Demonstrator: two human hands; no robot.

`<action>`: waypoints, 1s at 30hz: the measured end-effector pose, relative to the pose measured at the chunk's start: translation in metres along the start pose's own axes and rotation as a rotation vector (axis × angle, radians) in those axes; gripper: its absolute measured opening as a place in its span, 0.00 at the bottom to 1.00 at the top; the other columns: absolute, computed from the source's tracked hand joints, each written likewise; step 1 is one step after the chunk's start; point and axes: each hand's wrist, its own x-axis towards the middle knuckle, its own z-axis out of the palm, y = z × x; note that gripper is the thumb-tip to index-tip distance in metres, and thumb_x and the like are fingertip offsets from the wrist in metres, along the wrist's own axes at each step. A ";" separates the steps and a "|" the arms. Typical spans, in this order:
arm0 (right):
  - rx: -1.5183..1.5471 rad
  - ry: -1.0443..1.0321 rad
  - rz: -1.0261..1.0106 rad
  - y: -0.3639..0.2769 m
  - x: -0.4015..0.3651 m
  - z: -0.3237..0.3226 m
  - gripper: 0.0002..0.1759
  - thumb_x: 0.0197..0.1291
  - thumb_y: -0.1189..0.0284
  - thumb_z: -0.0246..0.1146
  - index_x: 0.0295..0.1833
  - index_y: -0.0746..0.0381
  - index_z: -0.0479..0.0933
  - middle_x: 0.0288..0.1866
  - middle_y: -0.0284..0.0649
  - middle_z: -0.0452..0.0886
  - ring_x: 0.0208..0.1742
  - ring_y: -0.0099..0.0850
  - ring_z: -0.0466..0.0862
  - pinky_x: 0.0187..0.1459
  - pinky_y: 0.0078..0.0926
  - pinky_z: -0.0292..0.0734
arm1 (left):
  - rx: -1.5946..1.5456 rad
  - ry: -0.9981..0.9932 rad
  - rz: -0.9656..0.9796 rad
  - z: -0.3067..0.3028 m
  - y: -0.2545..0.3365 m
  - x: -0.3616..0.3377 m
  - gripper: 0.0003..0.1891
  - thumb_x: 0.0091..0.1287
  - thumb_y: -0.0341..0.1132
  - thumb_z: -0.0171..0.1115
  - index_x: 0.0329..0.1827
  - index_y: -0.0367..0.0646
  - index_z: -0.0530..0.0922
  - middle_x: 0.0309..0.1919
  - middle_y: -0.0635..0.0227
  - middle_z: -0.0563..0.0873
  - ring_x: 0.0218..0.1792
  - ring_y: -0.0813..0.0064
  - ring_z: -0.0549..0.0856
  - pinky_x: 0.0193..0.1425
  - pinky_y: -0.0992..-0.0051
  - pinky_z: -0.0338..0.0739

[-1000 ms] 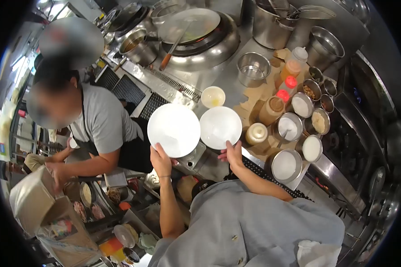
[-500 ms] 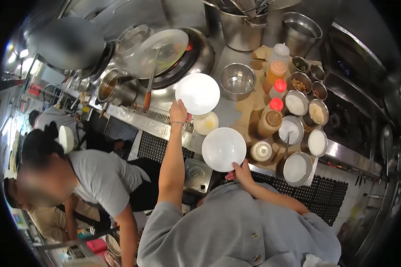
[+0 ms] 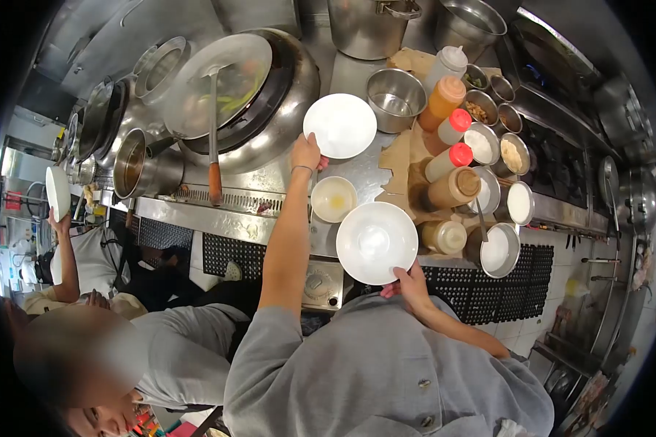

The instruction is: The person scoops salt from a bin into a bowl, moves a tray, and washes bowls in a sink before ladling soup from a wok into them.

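Observation:
My left hand [image 3: 308, 154] grips the near left edge of a round white plate [image 3: 340, 126], held out over the steel counter near the wok. A deeper white bowl [image 3: 377, 242] is close to my body, and my right hand [image 3: 408, 285] is closed on its lower right rim. I see nothing inside either dish. Between them on the counter sits a small white bowl [image 3: 334, 199] with a little pale yellow liquid. Just beyond, beside the plate, stands a steel pot [image 3: 396, 102].
A glass-lidded wok [image 3: 270, 124] with a wooden-handled turner [image 3: 214, 146] is at left, near a saucepan [image 3: 142, 171]. Squeeze bottles [image 3: 444, 102] and seasoning tins [image 3: 500, 250] line the right. A co-worker [image 3: 175, 357] leans in at lower left; another person's hand [image 3: 60, 222] lifts a white dish.
The view has shifted, and both my hands still hold their dishes. The near co-worker's head is lower. At far left, a raised hand with a white dish now shows.

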 end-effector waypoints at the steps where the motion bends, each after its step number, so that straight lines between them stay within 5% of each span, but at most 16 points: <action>1: -0.008 -0.003 -0.019 -0.005 -0.006 0.004 0.21 0.66 0.75 0.50 0.62 0.64 0.55 0.34 0.52 0.79 0.22 0.40 0.83 0.23 0.31 0.82 | -0.007 -0.015 0.015 0.001 0.002 0.000 0.21 0.76 0.45 0.41 0.46 0.29 0.69 0.17 0.54 0.82 0.12 0.68 0.81 0.13 0.72 0.75; 5: 0.047 -0.014 -0.041 -0.023 -0.018 0.018 0.20 0.66 0.74 0.50 0.61 0.66 0.57 0.35 0.52 0.79 0.22 0.38 0.83 0.22 0.30 0.81 | 0.010 -0.189 -0.093 -0.005 0.008 0.008 0.30 0.74 0.53 0.47 0.58 0.28 0.68 0.20 0.55 0.84 0.16 0.68 0.84 0.19 0.72 0.78; 10: 0.126 0.032 -0.183 -0.053 -0.008 0.039 0.19 0.67 0.74 0.49 0.61 0.66 0.58 0.38 0.51 0.80 0.24 0.37 0.83 0.23 0.28 0.80 | 0.375 -0.267 0.142 -0.032 -0.034 -0.041 0.41 0.67 0.60 0.56 0.72 0.35 0.62 0.42 0.48 0.85 0.43 0.59 0.86 0.50 0.67 0.79; 12: 0.160 0.051 -0.226 -0.056 0.004 0.041 0.17 0.68 0.74 0.48 0.60 0.66 0.58 0.37 0.50 0.80 0.24 0.36 0.83 0.23 0.27 0.80 | 0.419 -0.351 0.311 -0.036 -0.071 -0.065 0.34 0.68 0.53 0.59 0.68 0.35 0.69 0.48 0.46 0.84 0.47 0.56 0.84 0.57 0.65 0.75; 15: 0.174 0.072 -0.245 -0.059 0.021 0.040 0.16 0.69 0.72 0.48 0.58 0.66 0.57 0.36 0.48 0.78 0.24 0.35 0.82 0.24 0.26 0.79 | 0.289 -0.261 0.256 -0.048 -0.067 -0.105 0.26 0.67 0.42 0.62 0.64 0.38 0.73 0.47 0.49 0.84 0.45 0.59 0.85 0.51 0.67 0.79; 18: 0.179 0.116 -0.237 -0.055 0.031 0.038 0.17 0.69 0.72 0.48 0.58 0.66 0.57 0.34 0.47 0.78 0.25 0.35 0.82 0.25 0.27 0.79 | 0.061 -0.289 0.051 -0.054 -0.070 -0.120 0.22 0.68 0.36 0.61 0.64 0.39 0.73 0.39 0.61 0.81 0.39 0.72 0.85 0.37 0.73 0.84; 21: 0.170 0.129 -0.225 -0.049 0.039 0.041 0.17 0.68 0.71 0.49 0.57 0.66 0.58 0.33 0.46 0.77 0.25 0.35 0.82 0.25 0.27 0.79 | 0.111 -0.264 -0.020 -0.070 -0.068 -0.137 0.21 0.67 0.34 0.61 0.63 0.37 0.73 0.44 0.61 0.82 0.37 0.74 0.85 0.32 0.77 0.85; 24: 0.150 0.142 -0.204 -0.034 0.051 0.038 0.17 0.67 0.72 0.49 0.57 0.66 0.58 0.32 0.46 0.77 0.23 0.36 0.82 0.24 0.27 0.79 | 0.030 -0.303 0.013 -0.070 -0.093 -0.138 0.22 0.68 0.38 0.61 0.62 0.37 0.74 0.40 0.60 0.82 0.36 0.73 0.85 0.33 0.75 0.83; 27: 0.153 0.148 -0.181 -0.024 0.056 0.036 0.17 0.66 0.72 0.49 0.57 0.66 0.58 0.32 0.46 0.77 0.22 0.36 0.81 0.22 0.27 0.78 | 0.577 -0.086 0.349 -0.071 -0.109 -0.111 0.26 0.68 0.46 0.61 0.63 0.37 0.74 0.38 0.58 0.84 0.35 0.73 0.86 0.31 0.76 0.81; 30: 0.149 0.129 -0.183 -0.031 0.044 0.038 0.17 0.66 0.73 0.49 0.57 0.66 0.58 0.32 0.47 0.77 0.21 0.36 0.81 0.21 0.27 0.78 | 0.341 -0.025 0.173 -0.053 -0.056 -0.067 0.33 0.67 0.55 0.59 0.65 0.37 0.71 0.36 0.54 0.86 0.37 0.63 0.87 0.40 0.67 0.80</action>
